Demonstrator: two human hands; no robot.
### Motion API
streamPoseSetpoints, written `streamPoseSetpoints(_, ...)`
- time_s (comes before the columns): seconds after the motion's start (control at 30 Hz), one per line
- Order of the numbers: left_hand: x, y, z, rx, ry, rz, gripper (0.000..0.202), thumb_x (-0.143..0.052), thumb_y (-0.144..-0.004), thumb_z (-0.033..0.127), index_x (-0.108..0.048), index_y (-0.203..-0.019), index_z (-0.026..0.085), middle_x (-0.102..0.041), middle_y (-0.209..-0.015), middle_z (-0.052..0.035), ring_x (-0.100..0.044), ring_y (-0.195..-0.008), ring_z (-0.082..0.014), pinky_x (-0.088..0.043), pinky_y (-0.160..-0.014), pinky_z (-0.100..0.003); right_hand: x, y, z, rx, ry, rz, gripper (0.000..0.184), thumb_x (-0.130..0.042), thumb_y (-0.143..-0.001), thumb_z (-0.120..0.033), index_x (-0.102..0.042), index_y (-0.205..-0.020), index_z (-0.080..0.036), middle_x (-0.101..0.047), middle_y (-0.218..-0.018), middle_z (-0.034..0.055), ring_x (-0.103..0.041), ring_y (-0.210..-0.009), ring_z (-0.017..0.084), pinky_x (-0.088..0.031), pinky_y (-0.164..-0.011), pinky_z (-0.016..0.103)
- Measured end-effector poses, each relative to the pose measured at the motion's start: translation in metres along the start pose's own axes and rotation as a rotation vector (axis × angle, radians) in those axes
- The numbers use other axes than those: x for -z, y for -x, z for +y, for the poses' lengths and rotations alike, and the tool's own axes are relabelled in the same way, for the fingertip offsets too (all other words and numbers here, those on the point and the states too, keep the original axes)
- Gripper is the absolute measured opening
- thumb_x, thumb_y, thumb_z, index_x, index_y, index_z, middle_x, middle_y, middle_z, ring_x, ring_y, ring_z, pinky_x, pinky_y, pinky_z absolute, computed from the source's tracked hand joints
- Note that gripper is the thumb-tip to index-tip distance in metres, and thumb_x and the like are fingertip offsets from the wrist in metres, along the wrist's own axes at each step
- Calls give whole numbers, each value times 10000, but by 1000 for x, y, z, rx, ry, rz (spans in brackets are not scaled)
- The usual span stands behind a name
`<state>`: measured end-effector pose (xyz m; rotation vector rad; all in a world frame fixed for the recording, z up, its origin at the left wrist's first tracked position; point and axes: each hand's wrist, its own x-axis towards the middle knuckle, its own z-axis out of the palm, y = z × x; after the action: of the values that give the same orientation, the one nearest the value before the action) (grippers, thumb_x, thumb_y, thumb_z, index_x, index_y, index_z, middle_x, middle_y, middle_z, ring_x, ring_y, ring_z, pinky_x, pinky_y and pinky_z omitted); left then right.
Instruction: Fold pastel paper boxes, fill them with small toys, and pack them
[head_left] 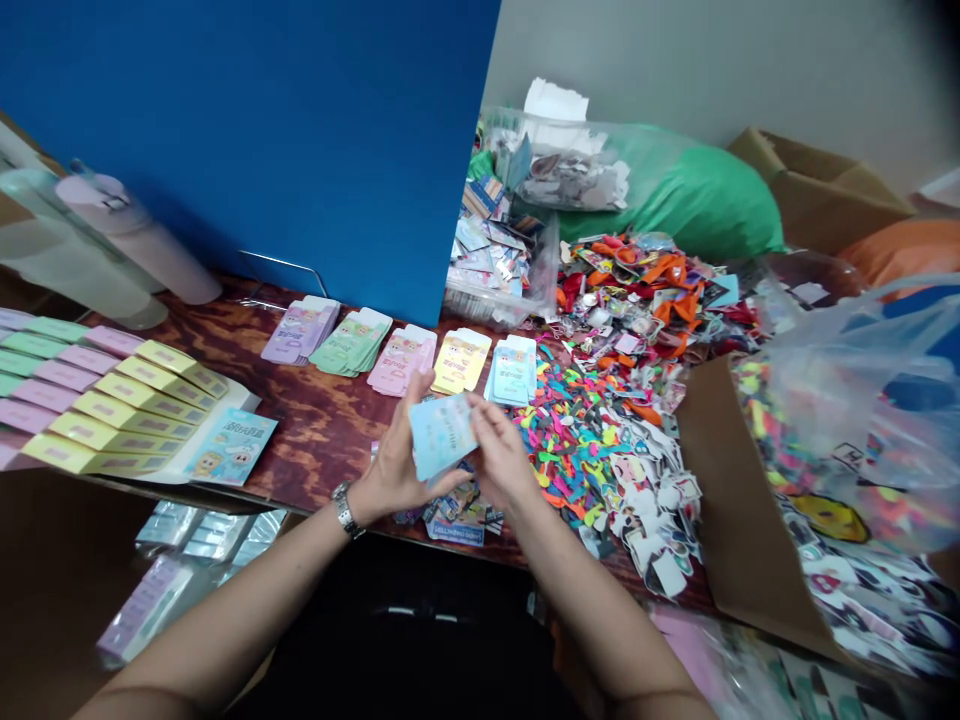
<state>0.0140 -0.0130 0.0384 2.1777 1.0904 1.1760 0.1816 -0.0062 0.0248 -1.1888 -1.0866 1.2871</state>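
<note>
My left hand (397,450) and my right hand (501,460) both hold a light blue printed card packet (442,435) above a wood-grain table (322,440), pinching it from either side. A metal wristwatch (345,510) sits on my left wrist. Just beyond my hands stand small stacks of pastel packets: a blue stack (512,372), a yellow stack (461,360) and a pink stack (401,360). Loose printed stickers (457,510) lie under my hands, partly hidden by them.
Overlapping rows of pastel packets (112,395) cover the table's left side, beside a blue partition (240,140). Heaps of colourful cut pieces (577,440) fill the right, with a cardboard box flap (739,500) and a clear plastic bag (862,400) beyond. Bottles (127,230) stand far left.
</note>
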Motion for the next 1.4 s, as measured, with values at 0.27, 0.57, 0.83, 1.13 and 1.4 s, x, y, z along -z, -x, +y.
streamPoseSetpoints(0.27,7,10,-25,291,148,124,845,-773,-706,363,-336,-1402,167,-533,-1317,-154,-552,-1218,-296,-481,-1021,-440,27,17,2,109,1328,-431,544,-670,-799,-551,-591,-1220,-216,-596,-1143,127,-586,-1036,284,-515,-758,343)
streamPoseSetpoints(0.57,3,21,-36,344,96,35,861,-754,-731,397,-309,-1440,194,-468,-1399,-140,-516,-1261,-294,-440,-1068,-442,34,26,25,66,1287,-277,189,-546,-923,-331,-610,-1065,-223,-609,-1044,60,-590,-980,199,-461,-779,271)
streamPoseSetpoints(0.83,3,25,-36,398,154,-36,813,-753,-723,408,-345,-1392,190,-506,-1344,-128,-523,-1243,-287,-433,-1065,-443,10,17,19,86,1457,-374,634,-633,-808,-600,-508,-1305,-226,-580,-1134,119,-556,-1055,288,-483,-753,341)
streamPoseSetpoints(1.13,-7,42,-50,537,289,-130,779,-748,-717,405,-370,-1361,184,-517,-1330,-133,-523,-1230,-297,-420,-1054,-477,9,12,22,16,1440,-340,583,-556,-860,-604,-494,-1313,-242,-569,-1146,107,-559,-1064,273,-477,-792,344)
streamPoseSetpoints(1.4,-8,44,-49,498,267,-152,779,-751,-715,369,-374,-1371,184,-498,-1365,-153,-522,-1239,-311,-422,-1052,-497,16,9,21,-12,1463,-306,362,-551,-895,-509,-585,-1135,-239,-565,-1104,84,-565,-1028,245,-474,-731,306)
